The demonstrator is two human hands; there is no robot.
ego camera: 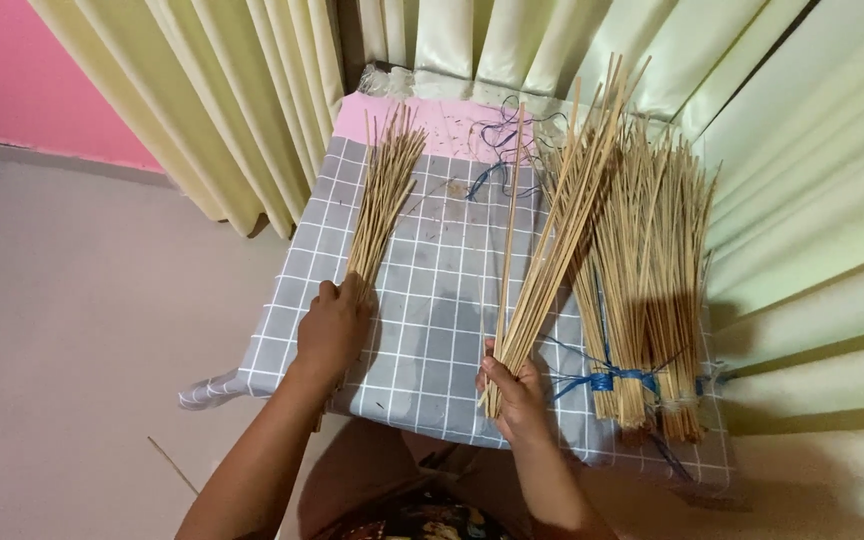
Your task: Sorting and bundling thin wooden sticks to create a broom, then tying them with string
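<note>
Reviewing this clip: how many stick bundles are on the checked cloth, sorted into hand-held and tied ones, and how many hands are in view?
Loose stick bundles under or in a hand: 2, the left bundle under the left hand, the right bundle in the right hand.
Tied bundles with blue string: 1 group; separate count unclear.
Hands: 2.
Total: 5.

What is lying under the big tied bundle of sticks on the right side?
Under the tied bundle lies the grey checked cloth, with blue string around the sticks. What the cloth covers cannot be seen. The right hand grips a separate stick bunch beside it.
</note>
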